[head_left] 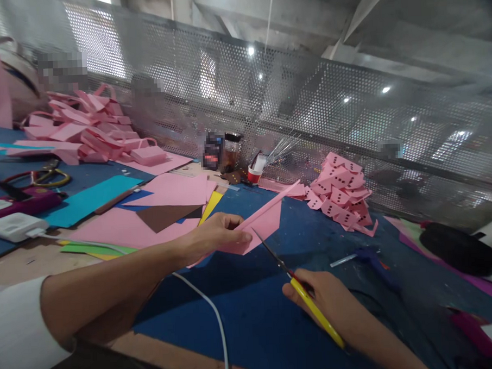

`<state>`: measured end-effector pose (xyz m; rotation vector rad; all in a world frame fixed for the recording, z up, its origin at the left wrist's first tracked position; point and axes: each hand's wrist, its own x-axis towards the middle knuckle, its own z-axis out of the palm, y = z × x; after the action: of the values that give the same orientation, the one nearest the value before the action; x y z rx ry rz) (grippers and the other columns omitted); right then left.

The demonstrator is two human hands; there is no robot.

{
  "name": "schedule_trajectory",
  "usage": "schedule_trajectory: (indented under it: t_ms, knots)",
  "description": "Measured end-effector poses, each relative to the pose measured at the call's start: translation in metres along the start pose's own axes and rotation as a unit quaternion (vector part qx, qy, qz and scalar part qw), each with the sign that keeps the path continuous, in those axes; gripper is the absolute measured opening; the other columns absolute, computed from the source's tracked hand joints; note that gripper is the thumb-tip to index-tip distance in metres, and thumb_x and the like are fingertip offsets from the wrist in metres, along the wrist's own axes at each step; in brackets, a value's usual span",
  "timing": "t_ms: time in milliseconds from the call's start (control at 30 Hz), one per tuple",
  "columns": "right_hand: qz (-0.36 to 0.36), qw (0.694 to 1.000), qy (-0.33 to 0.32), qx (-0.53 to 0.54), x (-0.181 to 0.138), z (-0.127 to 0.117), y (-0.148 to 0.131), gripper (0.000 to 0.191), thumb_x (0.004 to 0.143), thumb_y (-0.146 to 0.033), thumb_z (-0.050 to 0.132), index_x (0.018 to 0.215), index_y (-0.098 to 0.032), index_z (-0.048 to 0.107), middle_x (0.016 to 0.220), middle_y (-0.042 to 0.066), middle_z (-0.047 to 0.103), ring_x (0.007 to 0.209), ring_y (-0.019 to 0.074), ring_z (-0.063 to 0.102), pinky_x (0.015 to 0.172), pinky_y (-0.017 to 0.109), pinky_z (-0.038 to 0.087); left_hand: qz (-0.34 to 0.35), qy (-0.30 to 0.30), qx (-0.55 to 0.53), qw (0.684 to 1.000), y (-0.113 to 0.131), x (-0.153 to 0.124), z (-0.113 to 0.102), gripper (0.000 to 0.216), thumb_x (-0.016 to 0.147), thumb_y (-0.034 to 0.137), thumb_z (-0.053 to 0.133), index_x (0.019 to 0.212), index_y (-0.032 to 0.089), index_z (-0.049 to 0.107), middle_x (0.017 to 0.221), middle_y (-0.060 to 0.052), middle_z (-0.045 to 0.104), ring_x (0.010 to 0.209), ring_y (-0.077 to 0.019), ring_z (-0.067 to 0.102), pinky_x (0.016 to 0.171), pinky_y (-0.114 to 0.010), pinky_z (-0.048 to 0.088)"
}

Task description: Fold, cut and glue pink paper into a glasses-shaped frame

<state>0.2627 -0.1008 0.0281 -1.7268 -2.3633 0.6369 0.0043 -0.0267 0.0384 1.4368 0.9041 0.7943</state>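
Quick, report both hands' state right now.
Left hand: closed, pinching a pink craft sheet.
Right hand: closed around the handles of yellow-handled scissors, blades pointing toward the sheet.

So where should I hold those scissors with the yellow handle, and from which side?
Probably best by the yellow handle, coming from the near right, as the right grip does. The handle is long and slants back that way, while the metal blades point away, far left, toward the folded pink paper.
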Motion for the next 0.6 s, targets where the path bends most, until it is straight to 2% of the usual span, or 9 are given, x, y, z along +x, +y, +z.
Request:
schedule_trajectory:
  t_ms: [200, 367, 500, 600]
  knots:
    - [0.002, 1.0, -0.021, 0.019, -0.005, -0.01, 0.001, 0.041, 0.089, -0.058, 0.047, 0.072, -0.021, 0.05, 0.069, -0.001, 0.062, 0.058, 0.0129, 0.051, 0.051, 0.022, 0.027, -0.002, 0.014, -0.004, 1.0, -0.001, 0.002, -0.002, 0.025, 0.062, 0.033, 0.074, 0.073, 0.014, 0.063, 0.065, 0.002, 0.057, 0.057, -0.0092, 0.048, 0.053, -0.02, 0.033]
    - [0.004, 0.998, -0.035, 0.053, -0.012, -0.03, 0.015, 0.042, 0.087, -0.059, 0.05, 0.074, -0.02, 0.053, 0.071, -0.001, 0.062, 0.062, 0.013, 0.051, 0.053, 0.022, 0.031, 0.007, 0.058, -0.008, 0.998, 0.001, 0.005, -0.005, 0.026, 0.064, 0.037, 0.073, 0.07, 0.015, 0.059, 0.063, 0.002, 0.057, 0.055, -0.009, 0.047, 0.052, -0.021, 0.032]
    - [0.036, 0.999, 0.003, 0.022, -0.01, -0.043, 0.031, 0.042, 0.085, -0.06, 0.051, 0.073, -0.019, 0.053, 0.067, -0.002, 0.058, 0.059, 0.013, 0.049, 0.051, 0.023, 0.029, 0.037, 0.09, -0.005, 0.995, 0.005, 0.004, -0.008, 0.026, 0.068, 0.039, 0.07, 0.072, 0.015, 0.06, 0.064, 0.002, 0.057, 0.056, -0.0089, 0.046, 0.051, -0.021, 0.031]
    - [0.073, 0.996, 0.044, -0.029, 0.0, -0.045, 0.039, 0.044, 0.084, -0.063, 0.05, 0.076, -0.02, 0.057, 0.069, 0.0, 0.062, 0.06, 0.0154, 0.053, 0.053, 0.025, 0.03, 0.031, 0.081, -0.002, 0.996, 0.009, 0.001, -0.008, 0.03, 0.066, 0.042, 0.071, 0.074, 0.015, 0.059, 0.065, 0.001, 0.057, 0.055, -0.0095, 0.047, 0.05, -0.021, 0.032]
